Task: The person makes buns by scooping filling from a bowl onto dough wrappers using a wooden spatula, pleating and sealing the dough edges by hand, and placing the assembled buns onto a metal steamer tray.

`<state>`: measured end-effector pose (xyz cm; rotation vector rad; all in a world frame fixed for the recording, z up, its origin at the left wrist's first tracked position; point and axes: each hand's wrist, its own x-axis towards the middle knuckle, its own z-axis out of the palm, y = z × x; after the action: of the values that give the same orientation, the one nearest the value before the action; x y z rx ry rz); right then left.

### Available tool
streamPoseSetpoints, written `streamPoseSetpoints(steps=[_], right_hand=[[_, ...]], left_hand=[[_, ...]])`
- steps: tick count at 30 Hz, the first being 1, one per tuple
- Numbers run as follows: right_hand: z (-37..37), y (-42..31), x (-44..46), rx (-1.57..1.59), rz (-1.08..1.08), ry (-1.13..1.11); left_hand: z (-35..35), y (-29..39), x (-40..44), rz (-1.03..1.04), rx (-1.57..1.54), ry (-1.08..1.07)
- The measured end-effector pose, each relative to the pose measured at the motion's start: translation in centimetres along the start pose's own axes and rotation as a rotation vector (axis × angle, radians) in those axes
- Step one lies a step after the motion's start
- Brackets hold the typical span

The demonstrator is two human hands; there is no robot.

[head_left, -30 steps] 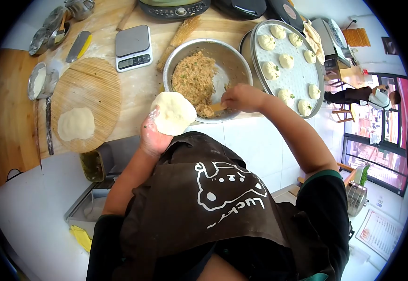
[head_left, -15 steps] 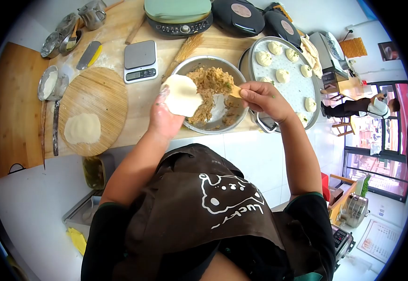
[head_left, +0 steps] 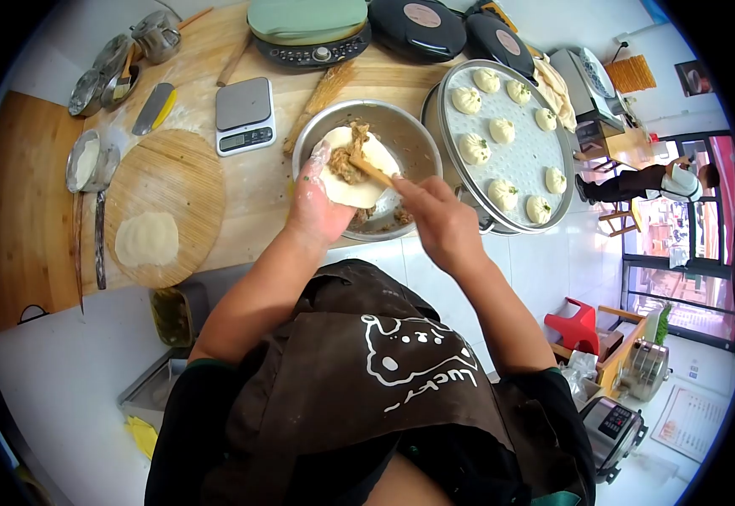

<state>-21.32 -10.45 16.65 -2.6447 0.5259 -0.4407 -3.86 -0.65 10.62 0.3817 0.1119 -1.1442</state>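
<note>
Over the wooden counter (head_left: 254, 196), the left hand (head_left: 317, 207) cups a dough wrapper (head_left: 345, 193), supporting filling (head_left: 345, 165); the right hand (head_left: 442, 219) pinches a wooden spatula (head_left: 372, 171).

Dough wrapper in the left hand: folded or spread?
Spread: the dough wrapper lies open on the left hand, its edge ungathered, with filling exposed on top.

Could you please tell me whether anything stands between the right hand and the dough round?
Nothing visible blocks the way: only the wooden spatula, held in the right hand, reaches across, its tip at the filling on the dough round. The left hand holds it from the other side, above the steel bowl.
</note>
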Motion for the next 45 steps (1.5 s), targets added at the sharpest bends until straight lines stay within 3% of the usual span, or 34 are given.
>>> streamPoseSetpoints(steps=[3, 6, 12, 19, 23, 31, 37, 40, 41, 44, 45], right_hand=[[-1.8, 0.1, 0.5, 0.335, 0.151, 0.038], [-1.4, 0.4, 1.6, 0.337, 0.111, 0.115], [-0.2, 0.1, 0.9, 0.11, -0.008, -0.015], [0.0, -0.4, 1.5, -0.04, -0.119, 0.157], [1.7, 0.0, 1.4, -0.155, -0.198, 0.036], [2.0, 1.0, -0.4, 0.033, 0.125, 0.137], [3.1, -0.7, -1.5, 0.082, 0.226, 0.121], [3.6, -1.2, -1.8, 0.105, 0.27, 0.102], [3.6, -1.3, -1.7, 0.106, 0.28, 0.105], [3.7, -1.8, -1.8, 0.123, 0.319, 0.105], [3.8, -1.7, -1.9, 0.118, 0.321, 0.104]], left_hand=[[-0.2, 0.9, -0.5, -0.009, 0.056, 0.007], [-0.3, 1.1, -0.7, -0.022, 0.091, -0.006], [-0.3, 1.5, -0.9, -0.054, 0.08, 0.041], [-1.4, 1.7, -0.5, -0.015, 0.106, 0.0], [-0.9, 3.8, -0.3, 0.006, 0.046, 0.03], [-7.6, 14.5, 6.2, 0.322, 0.198, 0.298], [-9.0, 19.1, 14.1, 0.33, 0.21, 0.348], [-10.5, 20.0, 16.7, 0.404, 0.547, 0.485], [-10.9, 20.6, 16.4, 0.461, 0.953, 0.622], [-16.3, 25.6, 17.8, 0.47, 1.177, 0.591], [-16.7, 27.1, 17.0, 0.35, 1.134, 0.632]])
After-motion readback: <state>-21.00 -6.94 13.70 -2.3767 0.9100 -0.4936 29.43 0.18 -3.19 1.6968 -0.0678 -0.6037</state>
